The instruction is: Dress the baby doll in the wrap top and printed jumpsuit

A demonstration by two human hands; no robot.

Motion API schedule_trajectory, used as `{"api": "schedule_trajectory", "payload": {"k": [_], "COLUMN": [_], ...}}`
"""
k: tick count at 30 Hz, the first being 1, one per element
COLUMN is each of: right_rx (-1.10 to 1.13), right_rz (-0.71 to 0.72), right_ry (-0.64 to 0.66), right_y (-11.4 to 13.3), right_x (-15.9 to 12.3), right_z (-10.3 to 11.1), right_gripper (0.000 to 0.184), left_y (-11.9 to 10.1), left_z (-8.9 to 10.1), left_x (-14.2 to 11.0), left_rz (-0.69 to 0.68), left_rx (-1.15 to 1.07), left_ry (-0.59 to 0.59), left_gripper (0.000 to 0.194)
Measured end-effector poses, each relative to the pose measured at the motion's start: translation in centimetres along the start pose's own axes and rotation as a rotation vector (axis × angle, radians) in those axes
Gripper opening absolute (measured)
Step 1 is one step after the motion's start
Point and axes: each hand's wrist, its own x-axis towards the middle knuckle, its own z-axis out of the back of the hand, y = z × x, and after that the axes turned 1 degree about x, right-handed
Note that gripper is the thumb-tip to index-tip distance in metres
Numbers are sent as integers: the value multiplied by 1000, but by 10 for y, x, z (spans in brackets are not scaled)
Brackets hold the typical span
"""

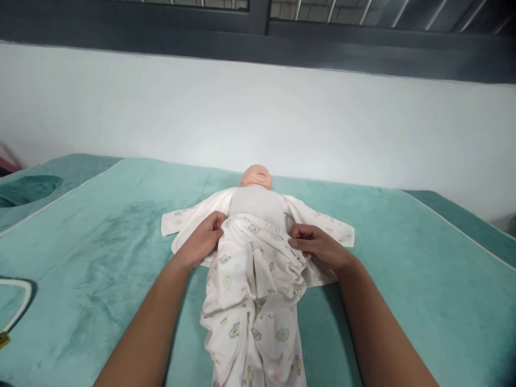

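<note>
A baby doll (257,176) lies on its back, head toward the wall. White patterned baby pants (253,301) cover its lower body, with the gathered waistband at the belly. My left hand (205,236) is closed at the left side of the waistband, fingers curled on the fabric. On the opposite side my right hand (316,244) pinches the waistband edge between thumb and fingers. The doll's grey-white torso (258,204) shows above the pants. A white jacket (322,220) lies spread open under it, both sleeves stretched outward.
A teal plush cover (100,258) spreads under the doll. Behind it rises a white wall (258,113) below a dark window frame (161,32) with bars. A white curved cable or handle (24,295) with a yellow tag lies at the left edge.
</note>
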Motion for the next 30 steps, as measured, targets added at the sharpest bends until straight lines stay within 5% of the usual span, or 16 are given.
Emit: {"api": "schedule_trajectory", "payload": {"k": [8,12,17,20,24,30], "right_rx": [-312,-262,-67,-54,-128,-169], "right_rz": [-78,-46,-33,-39,-76,-87], "right_ry": [219,207,419,442,357,3], "right_y": [1,0,-3,-3,-4,-15], "right_x": [2,0,-2,-1,2,11], "right_z": [9,8,16,17,14,2], "right_gripper": [58,49,35,32,18,8], "left_y": [5,7,4,0,-3,-4], "left_z": [0,-1,-1,0,1,-3], "left_x": [2,2,1,0,-3,-7], "left_rz": [16,32,88,130,128,138], "left_rx": [-57,-98,-97,-78,-63,-127], "left_ry": [3,18,43,47,67,172], "left_gripper": [14,15,21,28,29,28]}}
